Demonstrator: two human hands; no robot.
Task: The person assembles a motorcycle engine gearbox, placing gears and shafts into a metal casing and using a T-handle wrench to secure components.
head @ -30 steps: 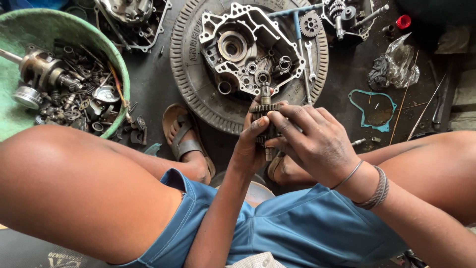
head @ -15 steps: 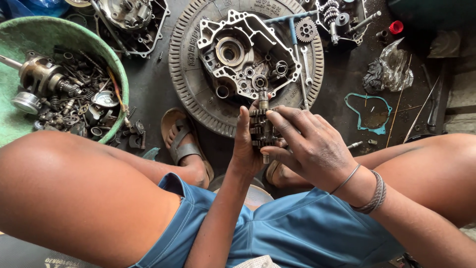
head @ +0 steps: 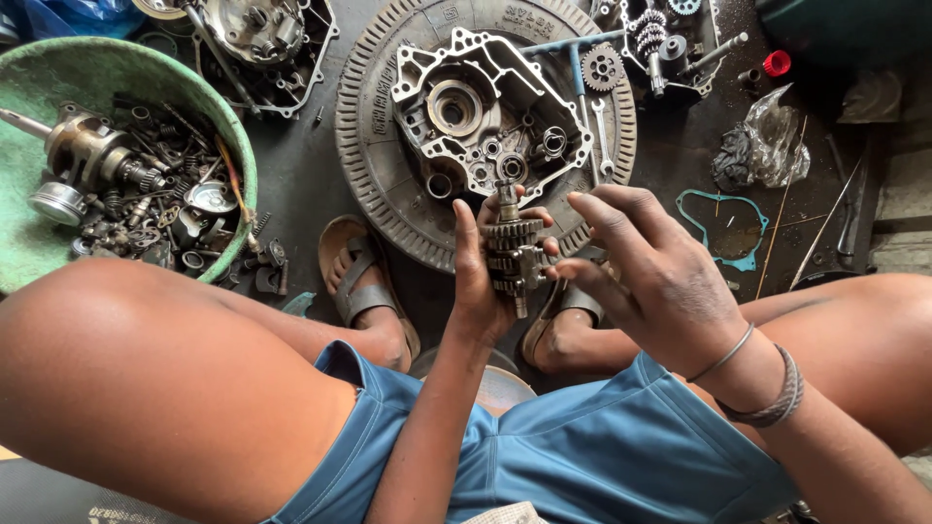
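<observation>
Gear shaft stands upright above the sandalled feet, left hand wrapped around it, right hand fingers spread, just touching. Oily grip; gears could slide off onto the floor.

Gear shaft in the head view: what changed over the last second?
The right hand has opened and pulled back from the gear shaft; only its fingertips remain near the gears. The left hand still grips the shaft upright. The crankcase half on the round plate and the green basin of parts are unchanged.
</observation>
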